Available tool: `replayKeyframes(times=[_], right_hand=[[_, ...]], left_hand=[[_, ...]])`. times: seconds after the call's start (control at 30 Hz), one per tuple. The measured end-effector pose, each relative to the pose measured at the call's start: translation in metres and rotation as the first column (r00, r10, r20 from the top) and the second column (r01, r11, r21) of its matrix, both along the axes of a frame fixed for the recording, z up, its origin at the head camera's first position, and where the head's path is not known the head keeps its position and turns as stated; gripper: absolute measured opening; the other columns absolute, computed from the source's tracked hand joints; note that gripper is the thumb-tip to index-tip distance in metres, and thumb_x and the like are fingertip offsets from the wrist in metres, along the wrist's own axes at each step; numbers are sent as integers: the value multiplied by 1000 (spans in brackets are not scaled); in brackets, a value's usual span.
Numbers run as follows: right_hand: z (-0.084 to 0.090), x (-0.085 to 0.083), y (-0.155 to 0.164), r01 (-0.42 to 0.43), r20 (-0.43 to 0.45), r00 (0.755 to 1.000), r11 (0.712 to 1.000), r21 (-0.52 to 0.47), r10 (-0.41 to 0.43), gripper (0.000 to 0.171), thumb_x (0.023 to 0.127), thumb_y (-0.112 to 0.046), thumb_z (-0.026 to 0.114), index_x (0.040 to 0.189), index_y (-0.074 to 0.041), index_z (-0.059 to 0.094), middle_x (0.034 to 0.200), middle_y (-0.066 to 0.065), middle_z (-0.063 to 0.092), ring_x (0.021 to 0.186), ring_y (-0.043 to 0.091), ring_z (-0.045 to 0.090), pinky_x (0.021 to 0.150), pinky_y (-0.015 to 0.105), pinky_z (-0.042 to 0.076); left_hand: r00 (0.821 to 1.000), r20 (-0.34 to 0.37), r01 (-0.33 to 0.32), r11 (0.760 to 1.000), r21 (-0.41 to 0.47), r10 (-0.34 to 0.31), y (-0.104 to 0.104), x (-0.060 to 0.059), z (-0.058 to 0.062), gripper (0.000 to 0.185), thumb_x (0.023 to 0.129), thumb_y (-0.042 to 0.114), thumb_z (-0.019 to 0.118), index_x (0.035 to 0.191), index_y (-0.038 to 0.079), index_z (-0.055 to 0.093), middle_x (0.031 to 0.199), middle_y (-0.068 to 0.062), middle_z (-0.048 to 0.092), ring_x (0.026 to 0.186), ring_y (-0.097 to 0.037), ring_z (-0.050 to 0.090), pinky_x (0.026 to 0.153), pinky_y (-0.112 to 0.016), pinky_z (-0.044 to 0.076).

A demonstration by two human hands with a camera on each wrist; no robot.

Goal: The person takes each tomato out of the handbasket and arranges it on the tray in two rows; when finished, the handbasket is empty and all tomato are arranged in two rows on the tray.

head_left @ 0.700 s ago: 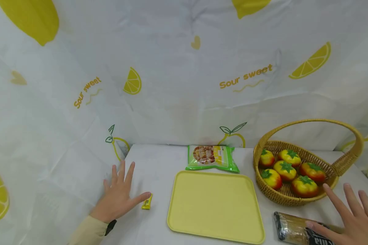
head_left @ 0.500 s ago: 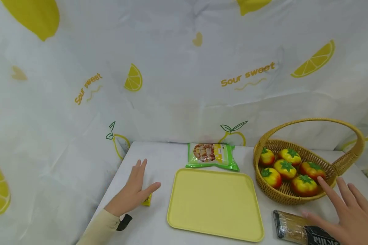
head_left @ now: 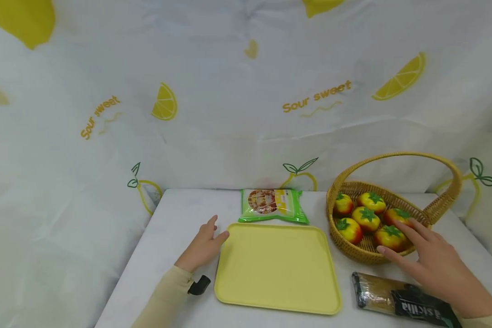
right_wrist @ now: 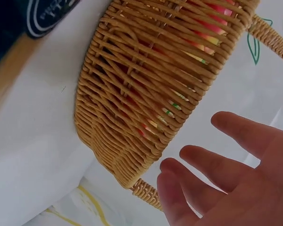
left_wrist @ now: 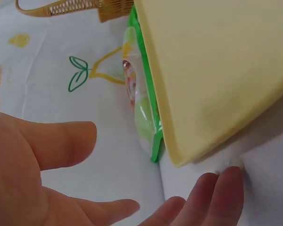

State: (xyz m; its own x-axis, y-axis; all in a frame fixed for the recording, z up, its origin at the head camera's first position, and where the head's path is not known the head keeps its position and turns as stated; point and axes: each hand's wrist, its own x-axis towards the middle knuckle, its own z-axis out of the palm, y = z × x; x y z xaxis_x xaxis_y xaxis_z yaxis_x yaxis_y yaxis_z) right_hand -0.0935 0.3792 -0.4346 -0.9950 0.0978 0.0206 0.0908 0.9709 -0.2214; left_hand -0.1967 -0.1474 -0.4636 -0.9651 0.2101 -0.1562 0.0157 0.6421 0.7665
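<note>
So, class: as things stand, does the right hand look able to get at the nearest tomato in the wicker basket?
Probably yes: the right hand reaches over the basket rim, straight fingers at the nearest tomato, nothing between.

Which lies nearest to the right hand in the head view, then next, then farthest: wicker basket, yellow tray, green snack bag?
From the right hand:
1. Wicker basket, under its fingertips, right side.
2. Yellow tray, centre.
3. Green snack bag, behind the tray.
</note>
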Motion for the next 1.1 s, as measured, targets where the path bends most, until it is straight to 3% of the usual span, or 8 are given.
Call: replayKeyframes(times=[0.17, 0.27, 0.43, 0.63, 0.77, 0.9, 1.1], right_hand=[[7, -10, 3, -44, 16, 999, 999, -28, 44, 102, 97, -66, 71, 159, 9, 40, 153, 51, 34, 129, 74, 39, 102, 89, 37], [9, -17, 6, -60, 10, 998, 998, -32, 60, 96, 97, -60, 75, 152, 13, 47, 145, 53, 41, 125, 73, 44, 100, 86, 41], [10, -26, 7, -33, 54, 998, 999, -36, 35, 96, 97, -63, 73, 149, 15, 51, 140, 54, 45, 119, 72, 49, 95, 83, 46], [8, -30, 5, -14, 86, 996, 1000, -23, 16, 97, 93, -63, 78, 144, 16, 54, 138, 51, 51, 117, 70, 53, 92, 80, 49], [8, -32, 4, -3, 107, 994, 1000, -17, 4, 95, 92, -58, 80, 140, 19, 53, 135, 51, 53, 115, 69, 55, 90, 79, 50], [6, -34, 4, 11, 120, 993, 1000, -19, -8, 95, 92, -59, 80, 139, 20, 54, 134, 50, 54, 114, 68, 55, 90, 79, 51], [3, -35, 4, 17, 106, 994, 1000, -24, -14, 92, 91, -56, 81, 137, 19, 56, 131, 49, 57, 113, 67, 57, 89, 78, 51]], left_hand=[[998, 55, -22, 999, -35, 24, 10, -2, -1, 68, 112, 34, 57, 167, 1, 33, 151, -27, 57, 137, -42, 61, 110, -62, 54], [999, 48, -13, 997, -76, 17, 12, -3, -2, 65, 111, 31, 56, 165, -1, 38, 146, -25, 62, 133, -39, 62, 111, -61, 54], [999, 34, -12, 990, -139, 17, 14, -7, -5, 56, 111, 24, 53, 158, -4, 47, 140, -25, 64, 126, -35, 65, 109, -58, 55], [999, 41, 4, 988, -153, 2, 15, -13, -11, 47, 110, 16, 53, 152, -5, 55, 139, -28, 62, 113, -28, 66, 101, -50, 60], [999, 50, 20, 991, -132, -14, 14, -17, -14, 46, 108, 12, 55, 151, -4, 56, 136, -28, 61, 99, -24, 68, 83, -41, 63], [996, 87, 30, 995, -94, -22, 11, -19, -16, 48, 107, 10, 56, 153, -2, 54, 131, -26, 62, 77, -21, 67, 60, -31, 60], [993, 100, 63, 995, -76, -55, 7, -23, -17, 50, 105, 7, 57, 154, 0, 53, 127, -22, 66, 58, -16, 63, 52, -27, 55]])
